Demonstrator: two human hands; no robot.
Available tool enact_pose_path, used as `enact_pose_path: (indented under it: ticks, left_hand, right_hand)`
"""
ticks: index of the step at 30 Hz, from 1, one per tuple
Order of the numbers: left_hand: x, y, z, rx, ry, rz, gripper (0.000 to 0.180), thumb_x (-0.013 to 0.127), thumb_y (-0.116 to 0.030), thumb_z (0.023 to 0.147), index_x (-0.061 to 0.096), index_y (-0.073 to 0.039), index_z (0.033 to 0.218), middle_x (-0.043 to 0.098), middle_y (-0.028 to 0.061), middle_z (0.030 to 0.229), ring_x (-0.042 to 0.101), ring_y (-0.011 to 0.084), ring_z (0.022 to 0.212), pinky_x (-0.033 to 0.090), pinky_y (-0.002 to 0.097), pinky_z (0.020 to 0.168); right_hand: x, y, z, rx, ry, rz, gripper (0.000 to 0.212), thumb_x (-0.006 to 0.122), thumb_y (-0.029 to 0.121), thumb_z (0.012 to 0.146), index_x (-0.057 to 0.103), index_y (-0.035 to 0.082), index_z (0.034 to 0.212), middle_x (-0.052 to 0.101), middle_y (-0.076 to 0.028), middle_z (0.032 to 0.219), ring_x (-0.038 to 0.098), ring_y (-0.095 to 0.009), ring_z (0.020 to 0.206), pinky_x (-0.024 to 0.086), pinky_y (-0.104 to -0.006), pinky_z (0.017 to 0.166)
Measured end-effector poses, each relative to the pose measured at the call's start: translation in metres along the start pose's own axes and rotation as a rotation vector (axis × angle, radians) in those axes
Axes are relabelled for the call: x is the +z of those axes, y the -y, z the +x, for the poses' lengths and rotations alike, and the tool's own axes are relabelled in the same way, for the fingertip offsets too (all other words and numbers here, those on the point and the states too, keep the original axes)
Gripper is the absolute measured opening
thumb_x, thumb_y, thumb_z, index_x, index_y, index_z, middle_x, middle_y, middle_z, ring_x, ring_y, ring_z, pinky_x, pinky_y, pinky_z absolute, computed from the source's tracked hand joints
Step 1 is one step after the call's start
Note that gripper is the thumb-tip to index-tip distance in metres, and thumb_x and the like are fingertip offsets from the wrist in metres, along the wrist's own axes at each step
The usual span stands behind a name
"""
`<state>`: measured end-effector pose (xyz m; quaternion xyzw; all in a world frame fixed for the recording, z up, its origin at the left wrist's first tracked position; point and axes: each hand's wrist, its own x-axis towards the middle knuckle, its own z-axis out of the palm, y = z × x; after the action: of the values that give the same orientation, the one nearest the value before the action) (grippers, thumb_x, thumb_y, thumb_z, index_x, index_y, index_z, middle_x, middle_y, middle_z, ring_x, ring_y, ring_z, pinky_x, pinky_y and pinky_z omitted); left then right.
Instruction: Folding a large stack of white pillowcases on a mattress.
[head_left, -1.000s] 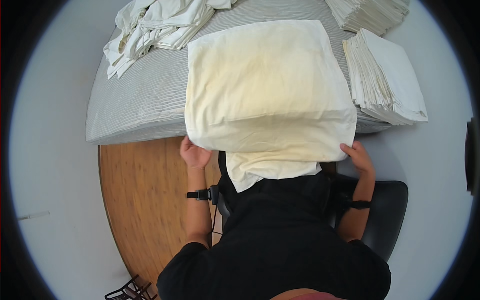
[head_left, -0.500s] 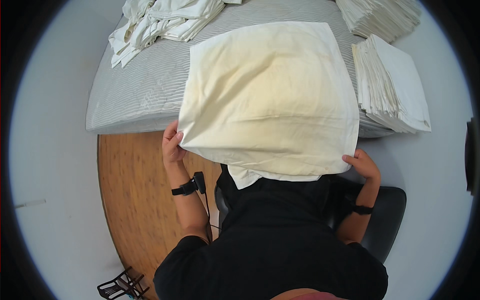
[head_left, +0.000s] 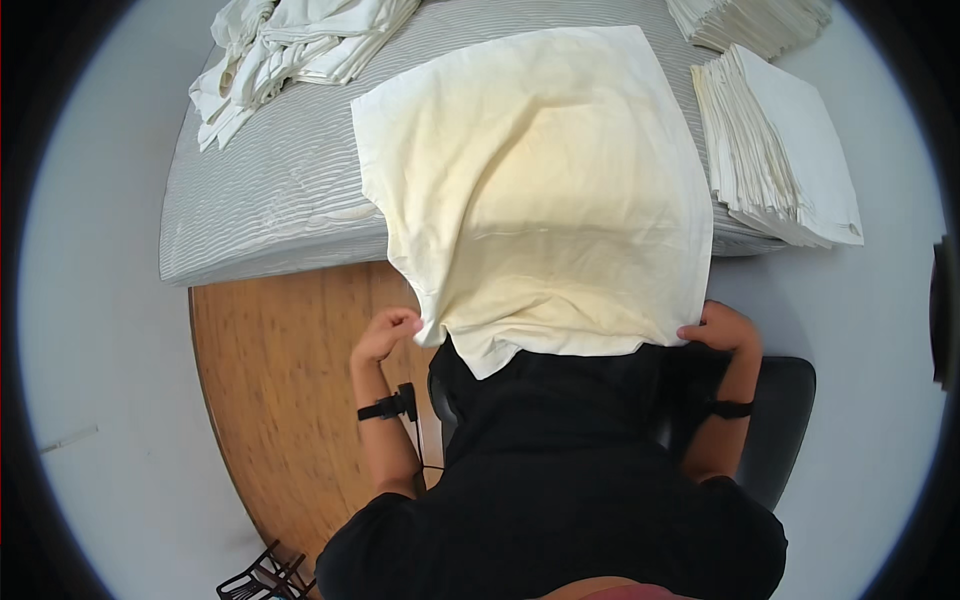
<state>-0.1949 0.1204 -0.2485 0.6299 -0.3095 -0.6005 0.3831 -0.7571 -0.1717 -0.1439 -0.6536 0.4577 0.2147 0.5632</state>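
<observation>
From my remote feed, I see the left hand (head_left: pixel 388 334) has swung inward since the last frame, bunching the cream cloth (head_left: pixel 590 190); it and the right hand (head_left: pixel 722 328) pinch near corners. The cloth spans striped mattress (head_left: pixel 270 200) to lap.

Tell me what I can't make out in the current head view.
All in the head view:
- Striped grey surface: part hidden beneath the cream cloth.
- Right hand: some fingertips hidden by the cloth's edge.
- Crumpled white cloths: cut off by the top edge.
- Farther folded stack: cut off by the top edge.
</observation>
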Motion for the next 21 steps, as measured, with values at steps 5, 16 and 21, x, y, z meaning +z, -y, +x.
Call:
enact_pose_path:
  ticks: [5,16,21]
  left_hand:
    - [0.0,-0.068,-0.055,0.538,0.394,-0.392,0.033,0.074,-0.03,0.089,0.071,0.003,0.085,0.067,0.0036,0.076,0.061,0.0117,0.068,0.046,0.0266,0.06]
    - [-0.002,-0.243,0.058,0.379,-0.617,0.142,0.043,0.059,-0.036,0.099,0.066,0.004,0.111,0.067,0.0093,0.093,0.061,0.0139,0.071,0.05,0.0279,0.058]
    - [-0.113,-0.285,0.188,0.012,-0.605,0.721,0.039,0.069,-0.036,0.089,0.07,0.003,0.088,0.061,0.0057,0.067,0.055,0.0139,0.052,0.043,0.03,0.046]
  right_hand:
    - [-0.012,0.014,-0.041,-0.297,0.123,0.341,0.045,0.074,0.018,0.087,0.063,-0.004,0.125,0.069,-0.008,0.118,0.06,-0.016,0.11,0.047,-0.0317,0.098]
    - [-0.015,0.023,-0.014,-0.16,0.021,0.264,0.04,0.072,0.021,0.09,0.065,-0.002,0.122,0.07,-0.006,0.115,0.061,-0.016,0.106,0.048,-0.0328,0.096]
    - [-0.016,0.028,-0.005,-0.198,0.018,0.237,0.04,0.071,0.02,0.091,0.065,-0.003,0.122,0.07,-0.006,0.116,0.06,-0.015,0.106,0.047,-0.0325,0.096]
